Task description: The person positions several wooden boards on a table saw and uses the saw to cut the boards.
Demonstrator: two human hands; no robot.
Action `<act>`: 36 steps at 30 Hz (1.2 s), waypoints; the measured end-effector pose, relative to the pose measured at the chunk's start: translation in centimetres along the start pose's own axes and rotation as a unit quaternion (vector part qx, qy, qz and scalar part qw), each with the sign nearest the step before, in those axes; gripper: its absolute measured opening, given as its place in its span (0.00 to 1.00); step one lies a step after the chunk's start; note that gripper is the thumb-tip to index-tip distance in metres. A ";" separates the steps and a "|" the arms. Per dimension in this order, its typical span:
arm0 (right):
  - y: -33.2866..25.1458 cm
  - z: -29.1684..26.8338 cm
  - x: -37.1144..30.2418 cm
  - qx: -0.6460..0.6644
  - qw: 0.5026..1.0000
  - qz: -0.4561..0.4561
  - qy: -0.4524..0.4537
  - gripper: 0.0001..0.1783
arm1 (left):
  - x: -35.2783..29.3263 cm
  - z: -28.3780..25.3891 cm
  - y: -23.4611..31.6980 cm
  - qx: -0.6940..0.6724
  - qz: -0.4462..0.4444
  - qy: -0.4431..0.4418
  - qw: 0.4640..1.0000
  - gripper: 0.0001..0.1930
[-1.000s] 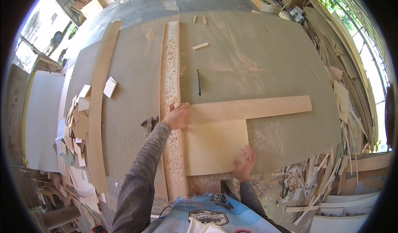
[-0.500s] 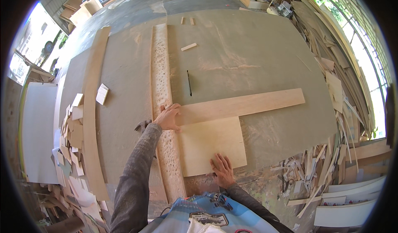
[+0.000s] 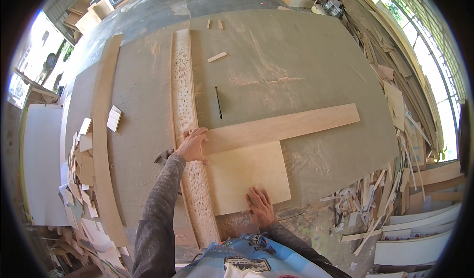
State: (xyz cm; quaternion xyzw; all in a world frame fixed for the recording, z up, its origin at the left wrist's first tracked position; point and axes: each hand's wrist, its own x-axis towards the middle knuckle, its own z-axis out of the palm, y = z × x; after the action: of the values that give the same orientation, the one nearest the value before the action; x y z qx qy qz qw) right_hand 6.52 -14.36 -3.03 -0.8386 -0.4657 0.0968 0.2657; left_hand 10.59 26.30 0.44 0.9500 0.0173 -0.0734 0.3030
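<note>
Right hand [image 3: 260, 209]: shifted from plywood sheet [image 3: 245, 173] corner to lower edge, fingers parted. Left hand [image 3: 193, 144]: unchanged, thumb spread, across speckled strip [image 3: 183, 75].

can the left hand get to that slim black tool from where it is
Probably yes: the slim black tool lies uncovered, just beyond the left hand, and nothing seems to stand between them; the wooden strip beside the hand lies flat.
</note>
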 end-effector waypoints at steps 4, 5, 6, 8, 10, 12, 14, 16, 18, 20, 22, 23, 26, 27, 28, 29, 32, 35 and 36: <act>0.4 0.1 1.2 0.004 1.000 -0.004 0.004 0.35 | 1.0 -0.5 -0.1 0.008 -0.017 0.001 1.000 0.41; 0.6 0.1 1.6 0.003 1.000 -0.005 0.006 0.35 | 1.3 -0.7 0.1 0.016 -0.020 0.003 1.000 0.41; 0.6 0.0 2.0 0.002 1.000 -0.008 0.008 0.35 | 1.4 -0.7 -0.5 0.012 -0.020 0.009 1.000 0.41; 0.4 -0.1 3.0 0.000 1.000 -0.015 0.013 0.34 | 1.5 -0.9 -1.7 0.005 -0.018 0.019 1.000 0.41; 0.9 0.1 3.2 -0.013 1.000 -0.014 0.017 0.34 | 2.3 -1.1 -1.2 0.016 -0.021 0.012 1.000 0.41; 1.1 0.1 3.6 -0.012 1.000 -0.013 0.019 0.34 | 2.7 -1.1 -1.5 0.017 -0.017 0.013 1.000 0.42; 0.9 0.1 4.0 0.003 1.000 -0.012 0.022 0.34 | 2.7 -0.9 -2.5 0.008 -0.008 0.021 1.000 0.42; 0.9 0.0 4.5 0.001 1.000 -0.011 0.023 0.34 | 3.1 -1.1 -2.5 0.015 -0.013 0.018 1.000 0.42; 1.0 0.0 5.1 0.000 1.000 -0.009 0.021 0.33 | 3.5 -1.5 -2.7 0.022 -0.021 0.016 0.999 0.42; 1.1 0.0 5.8 0.001 1.000 -0.008 0.016 0.33 | 3.9 -1.9 -3.0 0.032 -0.032 0.016 0.999 0.42; 1.3 0.0 6.0 0.001 1.000 -0.006 0.019 0.33 | 4.1 -2.3 -2.6 0.034 -0.028 0.013 0.999 0.41; 1.4 0.0 6.1 0.001 1.000 -0.006 0.021 0.33 | 4.3 -2.5 -2.4 0.035 -0.026 0.011 0.999 0.41; 1.5 0.0 6.6 0.004 1.000 -0.005 0.021 0.33 | 4.8 -3.1 -2.2 0.017 -0.038 -0.005 0.999 0.40; 1.7 0.0 6.9 0.003 1.000 -0.006 0.023 0.34 | 5.1 -3.3 -2.4 0.015 -0.042 -0.005 0.999 0.40; 1.8 0.1 7.3 0.001 1.000 -0.008 0.024 0.34 | 5.4 -3.5 -2.5 0.014 -0.045 -0.005 0.999 0.40; 2.0 0.2 7.6 -0.001 1.000 -0.008 0.025 0.34 | 5.6 -3.7 -2.6 0.012 -0.048 -0.005 0.999 0.39; 2.5 0.1 8.9 0.014 0.999 -0.016 0.038 0.35 | 6.6 -4.4 -3.2 0.040 -0.044 0.003 0.998 0.39; 2.9 0.2 9.7 0.005 1.000 -0.015 0.025 0.35 | 7.3 -4.7 -3.8 0.037 -0.049 0.008 0.998 0.40; 3.0 0.2 10.1 0.009 0.999 -0.015 0.028 0.35 | 7.6 -4.9 -4.1 0.035 -0.048 0.007 0.998 0.40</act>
State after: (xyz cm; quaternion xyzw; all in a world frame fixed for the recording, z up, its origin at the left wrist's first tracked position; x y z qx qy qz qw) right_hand 14.16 -7.16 -3.92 -0.8315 -0.4697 0.0735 0.2874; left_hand 18.43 32.38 0.89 0.9586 0.0624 -0.0818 0.2656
